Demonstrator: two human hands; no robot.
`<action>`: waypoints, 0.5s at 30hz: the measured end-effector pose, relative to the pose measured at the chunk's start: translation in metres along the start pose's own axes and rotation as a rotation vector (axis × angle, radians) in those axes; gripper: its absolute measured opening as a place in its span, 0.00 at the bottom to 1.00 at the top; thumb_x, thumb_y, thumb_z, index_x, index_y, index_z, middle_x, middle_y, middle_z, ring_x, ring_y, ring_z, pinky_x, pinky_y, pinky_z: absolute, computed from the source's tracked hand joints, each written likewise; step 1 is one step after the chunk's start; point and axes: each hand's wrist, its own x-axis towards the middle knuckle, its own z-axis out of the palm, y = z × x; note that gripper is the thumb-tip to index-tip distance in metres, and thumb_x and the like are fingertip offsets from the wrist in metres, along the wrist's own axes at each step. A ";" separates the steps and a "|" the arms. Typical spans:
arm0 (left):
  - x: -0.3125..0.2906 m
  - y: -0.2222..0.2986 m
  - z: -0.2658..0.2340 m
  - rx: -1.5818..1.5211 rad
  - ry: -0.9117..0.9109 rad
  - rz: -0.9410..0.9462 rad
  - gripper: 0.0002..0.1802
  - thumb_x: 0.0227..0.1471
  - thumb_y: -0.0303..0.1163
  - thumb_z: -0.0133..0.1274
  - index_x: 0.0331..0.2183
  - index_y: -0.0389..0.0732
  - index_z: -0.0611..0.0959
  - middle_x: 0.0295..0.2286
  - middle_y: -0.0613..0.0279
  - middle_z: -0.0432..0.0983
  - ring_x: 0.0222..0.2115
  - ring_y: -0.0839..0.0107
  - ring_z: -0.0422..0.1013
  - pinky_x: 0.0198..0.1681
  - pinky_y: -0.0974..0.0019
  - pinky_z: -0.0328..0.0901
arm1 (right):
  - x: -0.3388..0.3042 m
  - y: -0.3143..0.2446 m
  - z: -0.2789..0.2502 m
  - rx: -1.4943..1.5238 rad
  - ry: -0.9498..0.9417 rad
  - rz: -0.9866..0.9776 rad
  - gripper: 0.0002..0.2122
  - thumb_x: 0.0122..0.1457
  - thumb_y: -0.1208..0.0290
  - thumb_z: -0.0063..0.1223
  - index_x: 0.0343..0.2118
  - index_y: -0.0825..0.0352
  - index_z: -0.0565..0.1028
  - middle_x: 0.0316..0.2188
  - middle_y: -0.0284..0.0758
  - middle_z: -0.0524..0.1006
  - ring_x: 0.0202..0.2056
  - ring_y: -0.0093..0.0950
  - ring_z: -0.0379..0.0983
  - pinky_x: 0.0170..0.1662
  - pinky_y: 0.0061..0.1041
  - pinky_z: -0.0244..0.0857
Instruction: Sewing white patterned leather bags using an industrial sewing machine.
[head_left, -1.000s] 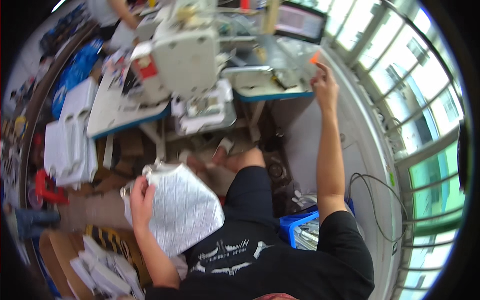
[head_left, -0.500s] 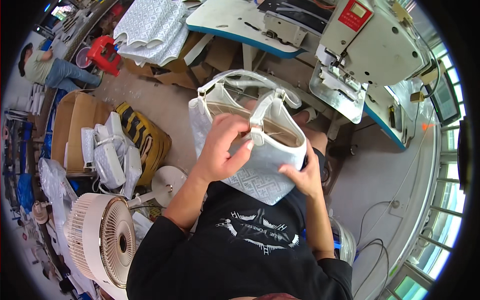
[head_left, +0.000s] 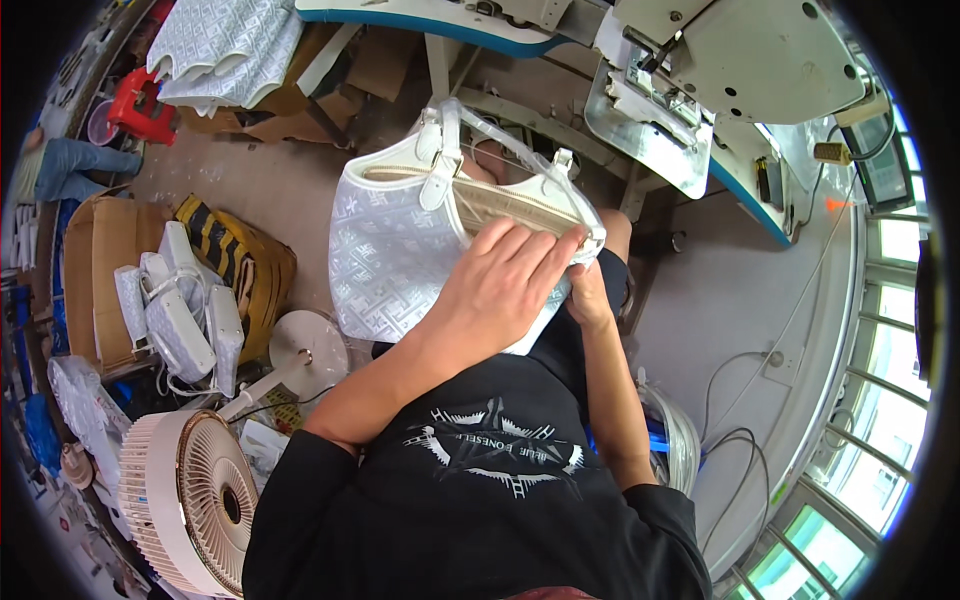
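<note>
A white handbag [head_left: 385, 262] with a silvery geometric pattern rests tilted on my lap, its handles up. A zipper [head_left: 500, 200] runs along its top opening, with tan material beside it. My left hand [head_left: 502, 285] reaches across the front of the bag, fingers curled closed at the right end of the zipper. What its fingertips pinch is hidden. My right hand [head_left: 590, 295] is closed on the bag's right end, just below the left fingertips. A white handle [head_left: 448, 150] with a metal buckle stands above the near rim, and clear plastic film wraps part of the handles.
A sewing machine [head_left: 740, 60] on a blue-edged table stands ahead to the right. Patterned panels [head_left: 225, 50] are stacked at far left. More white bags [head_left: 180, 320] lie by a cardboard box [head_left: 110, 285]. A fan [head_left: 190, 500] is near my left elbow. Another person's leg [head_left: 90, 165] shows at left.
The handbag has turned and shifted left, showing more of its patterned front. My left hand has moved from the near handle's base to the zipper's right end, close to my right hand.
</note>
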 end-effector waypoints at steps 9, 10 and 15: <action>0.002 -0.004 -0.008 -0.082 0.001 -0.044 0.26 0.53 0.33 0.61 0.53 0.37 0.79 0.38 0.58 0.77 0.42 0.62 0.74 0.54 0.57 0.62 | -0.003 -0.012 -0.001 -0.053 -0.020 0.031 0.43 0.53 0.40 0.70 0.61 0.71 0.70 0.55 0.34 0.77 0.56 0.25 0.73 0.60 0.29 0.66; -0.005 -0.005 -0.020 -0.148 0.020 -0.096 0.25 0.52 0.33 0.63 0.52 0.37 0.80 0.38 0.57 0.78 0.42 0.62 0.74 0.53 0.56 0.62 | -0.007 -0.018 0.006 -0.117 -0.074 0.004 0.42 0.55 0.41 0.69 0.62 0.72 0.69 0.55 0.34 0.77 0.55 0.24 0.72 0.59 0.29 0.66; -0.007 -0.029 -0.044 -0.263 0.089 -0.220 0.22 0.51 0.34 0.66 0.47 0.38 0.81 0.35 0.56 0.80 0.39 0.58 0.75 0.51 0.56 0.63 | -0.001 -0.034 0.026 -0.266 -0.152 -0.057 0.37 0.60 0.44 0.66 0.60 0.73 0.71 0.52 0.33 0.78 0.52 0.23 0.73 0.57 0.27 0.67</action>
